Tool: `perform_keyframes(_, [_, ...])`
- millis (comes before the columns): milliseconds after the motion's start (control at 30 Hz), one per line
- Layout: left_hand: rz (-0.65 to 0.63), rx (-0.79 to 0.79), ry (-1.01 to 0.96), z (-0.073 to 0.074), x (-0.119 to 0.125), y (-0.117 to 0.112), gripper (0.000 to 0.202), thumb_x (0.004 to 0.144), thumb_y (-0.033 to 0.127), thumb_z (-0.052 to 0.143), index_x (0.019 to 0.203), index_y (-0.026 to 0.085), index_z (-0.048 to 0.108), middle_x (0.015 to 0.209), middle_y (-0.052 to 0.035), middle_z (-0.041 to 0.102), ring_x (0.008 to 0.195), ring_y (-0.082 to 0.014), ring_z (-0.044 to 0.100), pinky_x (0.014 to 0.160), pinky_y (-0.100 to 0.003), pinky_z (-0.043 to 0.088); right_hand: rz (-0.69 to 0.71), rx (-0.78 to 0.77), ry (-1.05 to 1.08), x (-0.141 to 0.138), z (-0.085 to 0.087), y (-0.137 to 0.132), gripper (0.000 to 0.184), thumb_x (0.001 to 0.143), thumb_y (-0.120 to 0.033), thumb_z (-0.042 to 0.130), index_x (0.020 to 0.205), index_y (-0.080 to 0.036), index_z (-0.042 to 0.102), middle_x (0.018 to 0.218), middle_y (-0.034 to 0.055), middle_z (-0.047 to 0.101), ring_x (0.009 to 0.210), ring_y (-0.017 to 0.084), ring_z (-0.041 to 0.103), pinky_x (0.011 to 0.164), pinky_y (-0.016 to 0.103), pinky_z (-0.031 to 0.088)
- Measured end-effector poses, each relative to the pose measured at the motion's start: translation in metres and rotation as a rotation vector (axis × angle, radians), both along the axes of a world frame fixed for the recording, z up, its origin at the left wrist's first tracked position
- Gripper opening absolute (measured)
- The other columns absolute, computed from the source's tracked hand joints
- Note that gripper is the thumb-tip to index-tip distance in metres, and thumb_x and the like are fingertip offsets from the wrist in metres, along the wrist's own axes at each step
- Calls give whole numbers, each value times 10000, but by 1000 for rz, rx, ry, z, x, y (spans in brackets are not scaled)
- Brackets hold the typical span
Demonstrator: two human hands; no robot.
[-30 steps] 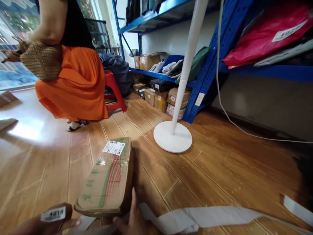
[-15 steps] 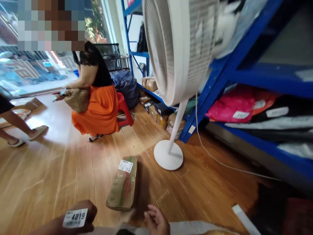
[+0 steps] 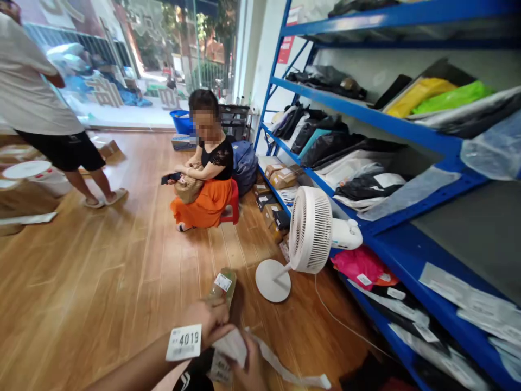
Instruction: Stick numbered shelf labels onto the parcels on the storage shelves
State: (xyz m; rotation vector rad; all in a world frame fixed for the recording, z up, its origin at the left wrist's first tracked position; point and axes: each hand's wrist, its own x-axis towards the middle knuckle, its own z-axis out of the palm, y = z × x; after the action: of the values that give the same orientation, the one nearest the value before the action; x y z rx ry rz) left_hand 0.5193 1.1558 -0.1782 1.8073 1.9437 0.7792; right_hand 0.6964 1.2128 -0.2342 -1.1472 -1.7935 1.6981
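Observation:
My left hand (image 3: 211, 320) is closed, thumb and fingers pinching a white paper label strip (image 3: 231, 346). A white sticker (image 3: 184, 342) printed 4019 is stuck near its wrist. My right hand (image 3: 253, 365) closes on the same strip from the other side; its fingers are partly hidden. A loose length of the strip trails off to the right and curls down. Below the hands, part of the strip shows blurred print. Just beyond my left hand, a taped brown parcel (image 3: 228, 293) with a white shipping label lies on the floor, partly covered by the hand.
A white standing fan (image 3: 311, 231) is ahead right, its cord running along the floor. Blue shelving (image 3: 366, 117) packed with bagged parcels lines the right side. One person (image 3: 207, 168) sits on a red stool (image 3: 233, 203); another person (image 3: 49, 98) stands at left by cartons.
My view has tilted up and drawn back, showing more shelving. My hands, apart before, have come together on the label strip. The standing person now shows more fully.

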Motion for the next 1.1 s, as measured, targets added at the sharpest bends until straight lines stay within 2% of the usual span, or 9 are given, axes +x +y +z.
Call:
perform_keyframes(133, [75, 73, 29, 33, 3, 21, 395, 896, 497, 406, 711, 197, 584, 696, -22, 605, 567, -129, 525, 507, -258, 294, 148, -63, 15, 15, 50, 48, 351, 578, -260, 710, 919, -180, 717, 923, 100, 745, 875, 287, 680, 814, 399, 545])
perform_keyframes(267, [271, 157, -157, 50, 25, 42, 397, 833, 542, 495, 668, 197, 604, 675, -14, 585, 596, -136, 525, 546, -247, 348, 124, -159, 70, 35, 88, 87, 421, 559, -255, 760, 968, -179, 689, 931, 74, 741, 826, 245, 676, 763, 356, 542])
perform_keyframes(433, [596, 244, -340, 65, 59, 48, 414, 828, 521, 514, 601, 179, 562, 560, 20, 523, 542, -111, 476, 539, -225, 373, 210, -391, 218, 59, 114, 116, 342, 593, -350, 760, 863, -160, 670, 455, -42, 585, 423, 126, 498, 470, 237, 416])
perform_keyframes(567, [869, 300, -474, 76, 75, 38, 458, 785, 559, 523, 528, 181, 502, 481, 47, 430, 478, -95, 399, 480, -212, 330, 409, -358, 230, 54, 130, 125, 398, 615, -363, 746, 954, -166, 679, 716, 37, 719, 627, 187, 641, 609, 293, 494])
perform_keyframes(700, [1062, 355, -527, 88, 74, 21, 470, 696, 612, 564, 511, 182, 523, 471, 46, 443, 471, -95, 383, 481, -217, 322, 675, -161, 338, 31, 148, 111, 809, 495, -305, 837, 1249, -231, 555, 1213, 107, 650, 1125, 284, 594, 947, 412, 449])
perform_keyframes(800, [1182, 395, -532, 94, 60, 4, 493, 671, 651, 559, 511, 185, 532, 463, 46, 443, 467, -96, 374, 475, -218, 315, 752, -266, 433, 8, 161, 85, 613, 724, -470, 661, 1278, -251, 516, 1226, 100, 637, 1129, 250, 599, 974, 412, 437])
perform_keyframes(867, [1248, 420, -522, 96, 45, -8, 517, 663, 683, 551, 518, 187, 538, 455, 46, 439, 466, -101, 384, 468, -219, 317, 788, -304, 419, -10, 163, 62, 548, 740, -486, 645, 1227, -254, 548, 1182, 87, 659, 1057, 236, 636, 919, 383, 479])
perform_keyframes(1033, [1262, 476, -481, 85, -3, -52, 608, 659, 772, 484, 524, 190, 598, 505, -22, 580, 529, -177, 552, 520, -280, 464, 667, -331, 455, -76, 126, 0, 505, 639, -352, 771, 1099, -212, 616, 1056, 86, 716, 955, 234, 675, 838, 356, 525])
perform_keyframes(1100, [1098, 496, -408, 71, -25, -81, 595, 710, 740, 466, 819, 217, 728, 894, -78, 734, 885, -267, 661, 807, -369, 540, 552, -306, 494, -111, 104, -22, 548, 614, -369, 786, 1112, -209, 623, 961, 80, 734, 874, 244, 693, 790, 374, 545])
